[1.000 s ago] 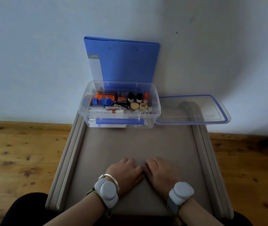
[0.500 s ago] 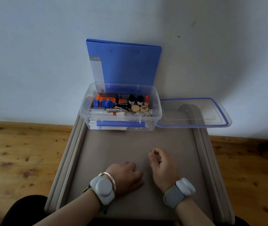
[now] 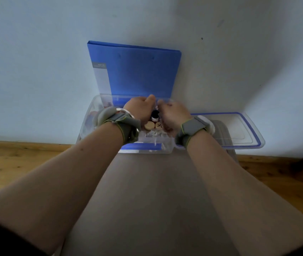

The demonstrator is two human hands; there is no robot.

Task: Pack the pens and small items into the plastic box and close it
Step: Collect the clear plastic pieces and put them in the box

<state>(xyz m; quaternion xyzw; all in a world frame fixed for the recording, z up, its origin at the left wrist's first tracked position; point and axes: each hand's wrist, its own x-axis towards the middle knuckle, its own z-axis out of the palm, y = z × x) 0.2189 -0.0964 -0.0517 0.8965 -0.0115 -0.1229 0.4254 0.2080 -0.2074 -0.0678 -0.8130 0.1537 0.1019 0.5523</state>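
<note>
L hand (image 3: 140, 110) & R hand (image 3: 173, 115) now off table (image 3: 147, 200), in box (image 3: 91, 108); fingers (image 3: 151, 98) curled, can't tell if holding; lid (image 3: 246, 130) off, closing pending.

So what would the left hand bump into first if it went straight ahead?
Probably the blue folder standing behind the plastic box. The left hand is over the box's far edge, pointing that way. If it is lower than it looks, the box's far wall comes first.
</note>
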